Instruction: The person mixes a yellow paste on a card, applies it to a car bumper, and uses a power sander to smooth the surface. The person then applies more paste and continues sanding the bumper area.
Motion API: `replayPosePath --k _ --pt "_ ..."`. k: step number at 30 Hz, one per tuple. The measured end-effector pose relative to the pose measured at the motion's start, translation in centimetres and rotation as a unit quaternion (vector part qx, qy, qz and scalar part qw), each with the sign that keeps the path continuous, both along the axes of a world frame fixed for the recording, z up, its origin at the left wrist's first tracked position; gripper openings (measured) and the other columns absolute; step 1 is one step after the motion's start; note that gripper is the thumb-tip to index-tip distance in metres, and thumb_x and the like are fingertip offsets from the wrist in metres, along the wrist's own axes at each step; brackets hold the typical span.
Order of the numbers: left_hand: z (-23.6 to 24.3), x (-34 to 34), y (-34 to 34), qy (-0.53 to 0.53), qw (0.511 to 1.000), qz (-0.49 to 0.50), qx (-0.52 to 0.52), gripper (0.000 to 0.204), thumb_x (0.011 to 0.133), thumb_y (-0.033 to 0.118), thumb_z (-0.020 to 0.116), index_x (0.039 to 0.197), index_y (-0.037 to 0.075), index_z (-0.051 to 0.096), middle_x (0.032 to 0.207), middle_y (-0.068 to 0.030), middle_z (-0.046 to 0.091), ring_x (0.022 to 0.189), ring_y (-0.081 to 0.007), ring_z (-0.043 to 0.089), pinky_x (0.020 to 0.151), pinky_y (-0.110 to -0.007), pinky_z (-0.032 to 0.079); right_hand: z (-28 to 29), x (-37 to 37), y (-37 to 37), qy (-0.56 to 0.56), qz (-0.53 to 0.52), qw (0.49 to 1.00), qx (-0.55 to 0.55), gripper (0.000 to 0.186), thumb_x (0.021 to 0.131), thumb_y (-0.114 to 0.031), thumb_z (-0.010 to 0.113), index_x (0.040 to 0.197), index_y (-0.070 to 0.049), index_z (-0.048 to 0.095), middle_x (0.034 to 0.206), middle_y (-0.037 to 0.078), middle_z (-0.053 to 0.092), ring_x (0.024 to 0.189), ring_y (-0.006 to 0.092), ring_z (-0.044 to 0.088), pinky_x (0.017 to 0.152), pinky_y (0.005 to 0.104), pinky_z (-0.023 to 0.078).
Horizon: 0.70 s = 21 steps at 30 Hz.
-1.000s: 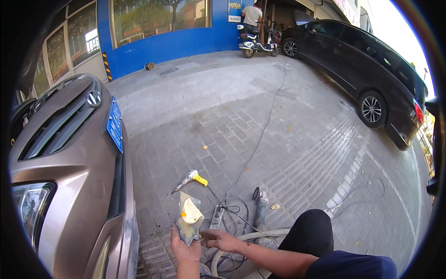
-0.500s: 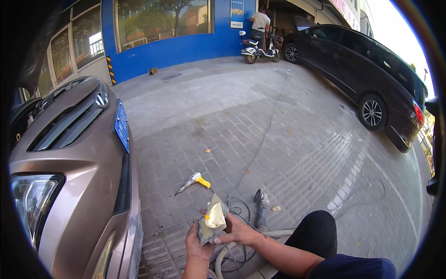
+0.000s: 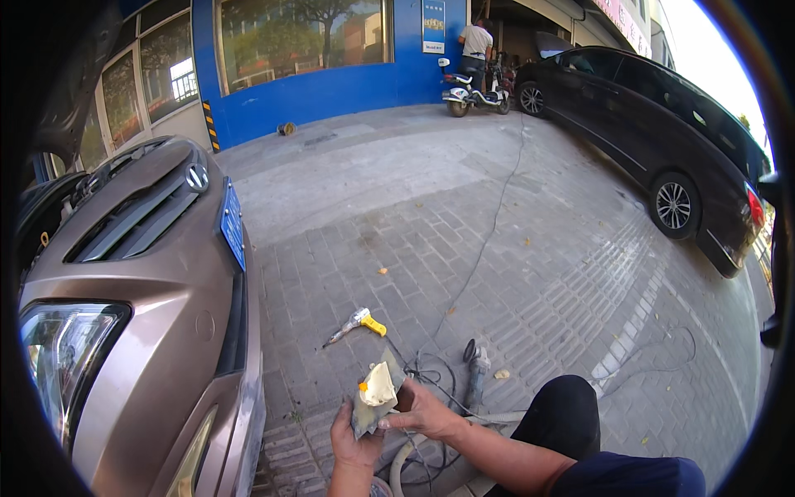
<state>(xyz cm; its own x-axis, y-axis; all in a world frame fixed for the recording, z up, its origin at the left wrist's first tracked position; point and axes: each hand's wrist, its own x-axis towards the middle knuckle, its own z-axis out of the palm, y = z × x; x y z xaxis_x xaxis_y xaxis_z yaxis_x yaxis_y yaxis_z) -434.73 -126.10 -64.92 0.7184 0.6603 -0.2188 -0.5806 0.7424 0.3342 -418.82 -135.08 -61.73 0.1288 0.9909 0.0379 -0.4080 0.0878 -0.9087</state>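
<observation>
A thin grey-green plate (image 3: 364, 418) carries a thick lump of cream-coloured putty (image 3: 380, 388), with a small orange dab (image 3: 363, 386) at the lump's left side. My left hand (image 3: 356, 443) is closed round the plate's lower left part. Fingers of my right hand (image 3: 422, 414) grip it from the right, the thumb along the lower edge. A grey-green corner sticks up behind the putty; whether it belongs to a second plate, I cannot tell. Beyond my hands, a heat gun (image 3: 356, 325) with a yellow handle lies on the paving.
Close on my left is a brownish car (image 3: 157, 298) with its bonnet raised. An angle-grinder-like tool (image 3: 477, 369), cables and a pale hose (image 3: 402, 460) lie near my right knee. Farther off are a dark car (image 3: 629, 124), a white scooter (image 3: 472, 95) and a standing person (image 3: 475, 45).
The plate with the putty has tilted a little and sits slightly lower between my hands. The surroundings have shifted rightward in the picture, with both hands still gripping.
</observation>
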Motion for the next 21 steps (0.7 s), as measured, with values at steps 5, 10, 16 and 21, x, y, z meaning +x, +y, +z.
replayPosePath --k 5,10,16,21 --pt "-0.3 -0.4 0.4 0.023 0.999 0.046 0.007 0.053 0.118 0.043 0.046 0.149 0.003 0.061 0.143 -0.0149 0.071 0.124 -0.0315 0.074 0.101 -0.045 0.065 -0.1 -0.3 0.4 0.024 -0.058 0.998 0.021 0.100 0.082 0.001 0.095 0.165 -0.001 0.040 0.160 0.010 0.056 0.149 0.0251 0.053 0.129 0.0445 0.040" --pt "0.6 0.2 0.3 0.055 0.995 0.077 0.006 0.053 0.119 0.044 0.044 0.149 0.003 0.060 0.144 -0.0143 0.071 0.124 -0.0304 0.074 0.095 -0.046 0.067 2.3 1.2 -0.6 0.070 -0.094 0.993 -0.033 0.084 0.085 0.006 0.087 0.159 0.002 0.047 0.156 0.012 0.059 0.143 0.0249 0.058 0.122 0.0427 0.046" --pt "0.9 -0.1 0.5 0.053 0.994 0.095 0.001 0.050 0.118 0.043 0.046 0.146 0.004 0.062 0.141 -0.0137 0.072 0.117 -0.0292 0.077 0.087 -0.043 0.070 0.6 2.9 -0.5 0.110 -0.099 0.989 -0.011 0.064 0.088 0.007 0.074 0.149 0.004 0.056 0.146 0.013 0.067 0.133 0.0269 0.066 0.116 0.0404 0.050" --pt "-0.2 -0.5 0.7 0.045 0.993 0.112 -0.001 0.045 0.116 0.042 0.052 0.141 0.006 0.065 0.132 -0.0127 0.076 0.111 -0.0286 0.079 0.084 -0.044 0.071 -0.2 3.7 0.1 0.134 -0.177 0.973 -0.056 0.053 0.094 0.007 0.063 0.146 0.004 0.058 0.138 0.014 0.070 0.127 0.0252 0.069 0.113 0.0392 0.051"
